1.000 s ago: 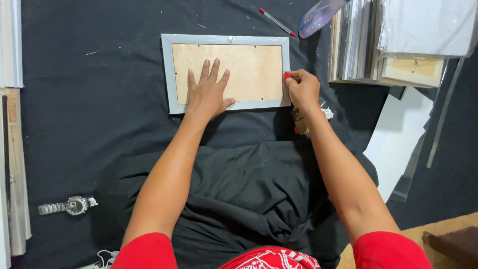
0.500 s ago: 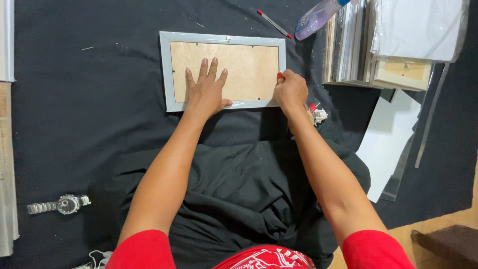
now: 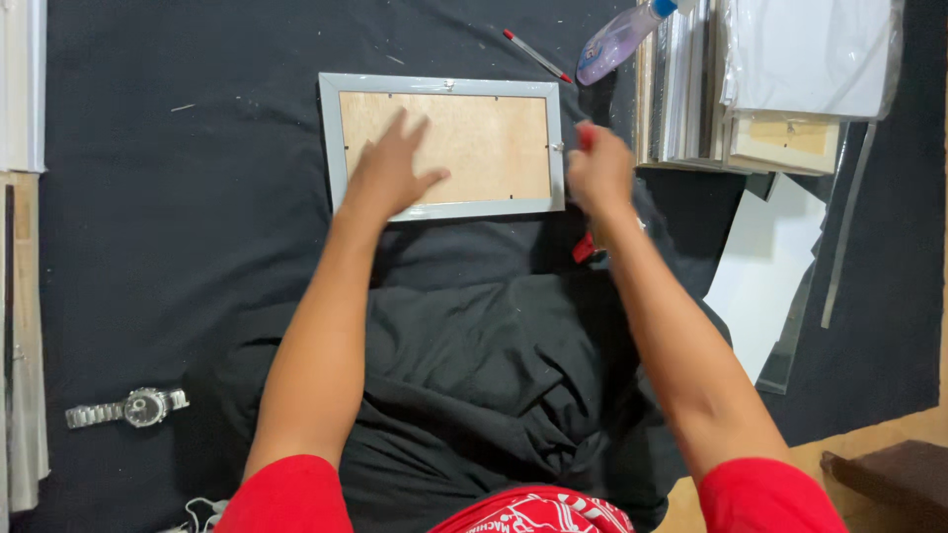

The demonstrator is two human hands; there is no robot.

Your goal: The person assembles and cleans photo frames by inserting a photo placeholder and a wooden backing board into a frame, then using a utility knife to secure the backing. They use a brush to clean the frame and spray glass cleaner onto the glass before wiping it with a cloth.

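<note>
A grey picture frame (image 3: 441,86) lies face down on black cloth, its brown backing board (image 3: 494,138) showing. My left hand (image 3: 390,173) rests flat on the lower left of the board, fingers spread. My right hand (image 3: 599,168) is closed around a small red-handled tool (image 3: 586,133) just off the frame's right edge. The hand is blurred. A red-and-silver object (image 3: 583,247) lies on the cloth below that hand, partly hidden by my wrist.
A stack of frames and wrapped boards (image 3: 780,89) sits at the upper right, with a plastic bottle (image 3: 617,39) and a red pen (image 3: 538,54) beside it. White sheets (image 3: 765,276) lie at right. A metal wristwatch (image 3: 128,407) lies lower left. More frames (image 3: 20,296) line the left edge.
My right hand has shifted up along the frame's right edge with the red tool. My left hand has slid slightly left on the backing board.
</note>
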